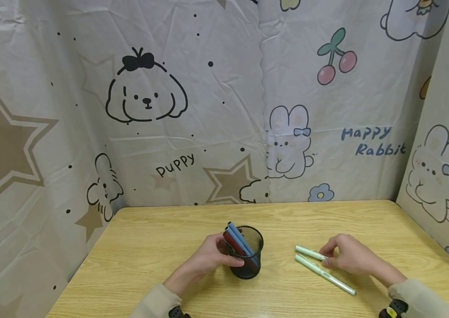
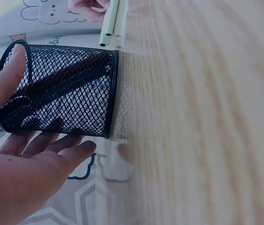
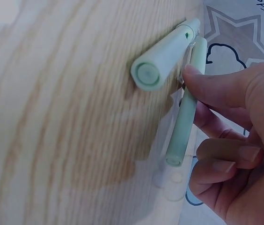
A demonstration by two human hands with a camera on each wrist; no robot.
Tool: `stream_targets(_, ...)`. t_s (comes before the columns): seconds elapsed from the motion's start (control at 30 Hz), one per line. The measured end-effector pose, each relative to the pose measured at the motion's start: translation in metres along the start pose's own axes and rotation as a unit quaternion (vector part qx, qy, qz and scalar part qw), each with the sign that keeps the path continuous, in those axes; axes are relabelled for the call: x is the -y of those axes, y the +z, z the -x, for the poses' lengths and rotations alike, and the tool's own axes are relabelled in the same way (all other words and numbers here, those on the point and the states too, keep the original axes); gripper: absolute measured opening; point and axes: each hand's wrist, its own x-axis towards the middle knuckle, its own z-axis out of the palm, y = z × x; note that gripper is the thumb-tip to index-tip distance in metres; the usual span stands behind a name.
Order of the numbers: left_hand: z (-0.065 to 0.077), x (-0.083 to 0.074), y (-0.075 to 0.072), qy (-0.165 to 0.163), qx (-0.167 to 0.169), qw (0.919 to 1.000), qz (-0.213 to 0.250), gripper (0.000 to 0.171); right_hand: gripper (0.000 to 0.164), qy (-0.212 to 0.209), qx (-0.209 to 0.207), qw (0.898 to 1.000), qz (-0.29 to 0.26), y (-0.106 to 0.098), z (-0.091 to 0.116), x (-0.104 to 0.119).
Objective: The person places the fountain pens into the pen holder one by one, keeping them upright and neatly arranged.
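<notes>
My left hand (image 1: 211,255) holds a black mesh pen holder (image 1: 244,272) upright on the table, thumb on the near side and fingers round the far side. Blue pens (image 1: 241,238) and a dark red pen (image 1: 233,244) lean inside it. In the left wrist view the thumb lies at the rim of the mesh holder (image 2: 71,89). My right hand (image 1: 349,256) pinches a pale green pen (image 1: 308,252) between thumb and forefinger, its other fingers curled. A second pale green pen (image 1: 325,274) lies slantwise just in front, seen end-on in the right wrist view.
The light wood table (image 1: 161,229) ends at a patterned cloth (image 1: 224,110) hanging behind it, with more cloth at both sides. Both forearms wear beige sleeves (image 1: 419,296) and dark wrist straps. The pen holder stands well to the left of the green pens.
</notes>
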Motion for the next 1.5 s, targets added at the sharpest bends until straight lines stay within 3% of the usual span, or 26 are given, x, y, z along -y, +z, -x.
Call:
stream_targets(0.5, 0.0, -0.001, 0.0, 0.002, 0.007, 1.0, 0.006, 0.045, 0.017, -0.016, -0.031, 0.998, -0.047, 0.001, -0.002, -0.002)
stream_targets(0.93, 0.001, -0.001, 0.0, 0.003, 0.006, 1.0, 0.006, 0.047, 0.019, 0.003, -0.039, 0.993, -0.111, -0.001, -0.001, 0.011)
stream_targets(1.5, 0.0, 0.0, 0.0, 0.006, 0.005, 1.0, 0.006, 0.05, 0.02, -0.02, -0.057, 0.987, -0.147, 0.003, -0.004, 0.023)
